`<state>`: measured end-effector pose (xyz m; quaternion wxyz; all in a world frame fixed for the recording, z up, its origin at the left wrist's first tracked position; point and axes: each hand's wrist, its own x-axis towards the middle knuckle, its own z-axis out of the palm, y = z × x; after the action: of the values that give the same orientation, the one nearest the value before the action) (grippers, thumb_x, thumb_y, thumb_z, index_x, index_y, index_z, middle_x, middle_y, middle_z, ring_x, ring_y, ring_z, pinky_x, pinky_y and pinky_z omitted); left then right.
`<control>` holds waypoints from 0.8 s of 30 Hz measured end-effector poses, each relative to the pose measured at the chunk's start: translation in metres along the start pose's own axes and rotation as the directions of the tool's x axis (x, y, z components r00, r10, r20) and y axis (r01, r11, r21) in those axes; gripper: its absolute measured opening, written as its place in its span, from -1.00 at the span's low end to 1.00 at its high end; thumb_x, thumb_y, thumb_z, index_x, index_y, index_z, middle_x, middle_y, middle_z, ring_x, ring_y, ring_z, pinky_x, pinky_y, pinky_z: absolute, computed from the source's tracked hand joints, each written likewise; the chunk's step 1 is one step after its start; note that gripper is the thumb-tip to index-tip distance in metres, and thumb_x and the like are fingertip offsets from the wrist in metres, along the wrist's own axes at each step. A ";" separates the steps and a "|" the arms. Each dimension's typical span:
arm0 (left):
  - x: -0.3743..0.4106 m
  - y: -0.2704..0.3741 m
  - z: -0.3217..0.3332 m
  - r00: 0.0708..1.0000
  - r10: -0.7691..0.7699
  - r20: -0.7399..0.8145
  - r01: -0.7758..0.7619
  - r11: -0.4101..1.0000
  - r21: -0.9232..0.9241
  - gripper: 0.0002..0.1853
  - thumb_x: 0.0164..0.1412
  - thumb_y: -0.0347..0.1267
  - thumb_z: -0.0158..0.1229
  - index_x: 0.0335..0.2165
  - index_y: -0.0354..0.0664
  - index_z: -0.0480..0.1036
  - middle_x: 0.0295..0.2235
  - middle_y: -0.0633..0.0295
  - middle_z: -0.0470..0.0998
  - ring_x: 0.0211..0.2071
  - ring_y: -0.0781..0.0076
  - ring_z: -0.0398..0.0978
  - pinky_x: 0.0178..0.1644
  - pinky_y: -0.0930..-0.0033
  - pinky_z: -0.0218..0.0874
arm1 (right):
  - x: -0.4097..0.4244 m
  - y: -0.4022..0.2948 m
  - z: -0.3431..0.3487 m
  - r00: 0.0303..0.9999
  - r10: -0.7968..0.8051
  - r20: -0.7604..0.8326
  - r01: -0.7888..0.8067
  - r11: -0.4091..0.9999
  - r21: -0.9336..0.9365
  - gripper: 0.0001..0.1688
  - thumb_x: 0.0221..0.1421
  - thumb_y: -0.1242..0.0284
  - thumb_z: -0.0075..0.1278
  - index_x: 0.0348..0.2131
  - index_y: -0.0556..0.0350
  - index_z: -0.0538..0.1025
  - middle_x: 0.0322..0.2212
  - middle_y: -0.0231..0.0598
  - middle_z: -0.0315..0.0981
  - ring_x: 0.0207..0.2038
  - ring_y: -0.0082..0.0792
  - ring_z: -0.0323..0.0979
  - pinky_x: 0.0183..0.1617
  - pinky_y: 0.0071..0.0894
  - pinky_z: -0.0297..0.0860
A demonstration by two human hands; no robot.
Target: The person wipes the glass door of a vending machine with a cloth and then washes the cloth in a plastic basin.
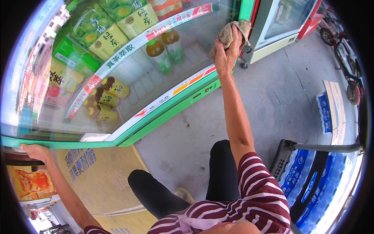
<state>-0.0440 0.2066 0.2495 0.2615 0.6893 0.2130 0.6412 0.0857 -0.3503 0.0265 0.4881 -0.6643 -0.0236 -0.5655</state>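
Note:
A glass-fronted drinks cooler with a green frame [175, 106] stands before me. At the upper right corner of its glass door [131, 68], my right hand [230, 48] holds a crumpled beige cloth [229, 33] against the frame. My left hand [36, 152] grips the green door frame [87, 144] at the lower left; some of its fingers are hidden. Behind the glass, tea bottles [159, 55] stand upright, and yellow-labelled bottles [108, 98] sit lower down. Green and yellow drink packs [112, 38] fill the upper left.
Flattened cardboard [96, 175] lies on the concrete floor [181, 146] under the door's left part. Another fridge [277, 26] stands at the upper right. Blue-wrapped water bottle packs [315, 187] rest on a trolley with a grey handle [324, 147]. Two-wheelers [346, 58] are parked beyond.

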 end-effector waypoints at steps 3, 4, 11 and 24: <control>-0.006 0.005 0.004 1.000 0.009 -0.006 -0.009 0.998 -0.055 -0.20 0.30 0.06 -0.33 -0.07 -0.67 0.26 -0.11 -0.34 0.37 -0.17 -0.06 0.35 -0.02 0.15 0.18 | -0.008 0.018 -0.005 1.000 0.002 -0.017 -0.002 1.000 -0.030 -0.26 -0.07 0.43 0.04 0.11 0.25 0.21 0.13 0.04 0.08 0.22 -0.03 -0.05 0.29 -0.18 -0.16; -0.006 0.006 0.003 1.000 0.005 -0.004 -0.005 0.997 -0.071 -0.20 0.30 0.05 -0.33 -0.08 -0.68 0.26 -0.10 -0.35 0.37 -0.16 -0.07 0.35 -0.01 0.14 0.18 | -0.018 0.025 -0.005 0.997 0.072 -0.025 -0.072 0.997 -0.003 -0.24 -0.02 0.37 0.02 0.13 0.29 0.17 0.15 0.02 0.05 0.23 -0.05 -0.06 0.29 -0.20 -0.18; -0.001 0.000 0.002 1.000 0.007 -0.012 -0.007 0.999 -0.052 -0.19 0.29 0.05 -0.32 -0.10 -0.70 0.27 -0.12 -0.34 0.37 -0.17 -0.04 0.35 -0.02 0.14 0.19 | -0.091 0.029 0.008 0.760 0.642 -0.100 -0.583 0.743 0.330 -0.20 0.10 0.30 -0.02 0.21 0.21 0.05 0.18 -0.10 0.00 0.23 -0.25 -0.05 0.27 -0.36 -0.10; 0.005 -0.001 -0.002 1.000 0.005 -0.014 -0.005 1.000 0.016 -0.18 0.29 0.06 -0.34 -0.07 -0.69 0.25 -0.10 -0.38 0.35 -0.13 -0.12 0.33 0.02 0.12 0.17 | -0.053 -0.050 0.030 0.992 0.077 0.099 -0.082 0.995 0.054 -0.16 0.05 0.40 0.04 0.21 0.22 0.02 0.22 0.01 -0.10 0.28 -0.12 -0.16 0.30 -0.29 -0.18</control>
<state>-0.0459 0.2109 0.2525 0.2527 0.6873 0.2183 0.6451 0.0590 -0.2761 0.0201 0.5276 -0.6770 -0.0373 -0.5117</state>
